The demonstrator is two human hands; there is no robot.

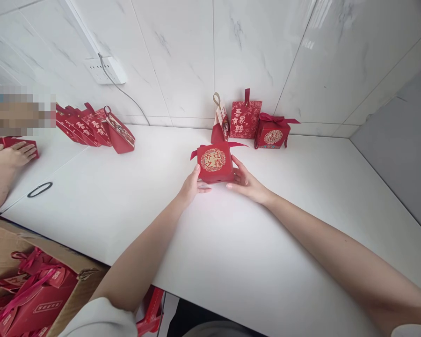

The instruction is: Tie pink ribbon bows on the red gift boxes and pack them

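Observation:
Between my two hands is a red gift box (215, 164) with a gold round emblem and a ribbon at its far side. My left hand (192, 185) closes on its left side, thumb on the front edge and fingers underneath. My right hand (246, 181) grips the right side, with fingertips along the edge. Just behind it stand a narrow red box with a cord loop (220, 124), a flat patterned red box with a ribbon tab (246, 120), and a red box with a bow (272, 133).
Several red boxes (91, 126) lean in a row by the wall at left. A black loop (39, 189) lies on the white table (301, 187). A cardboard carton (70, 299) holds more red boxes. Another person's hand (16, 154) touches a red box at far left.

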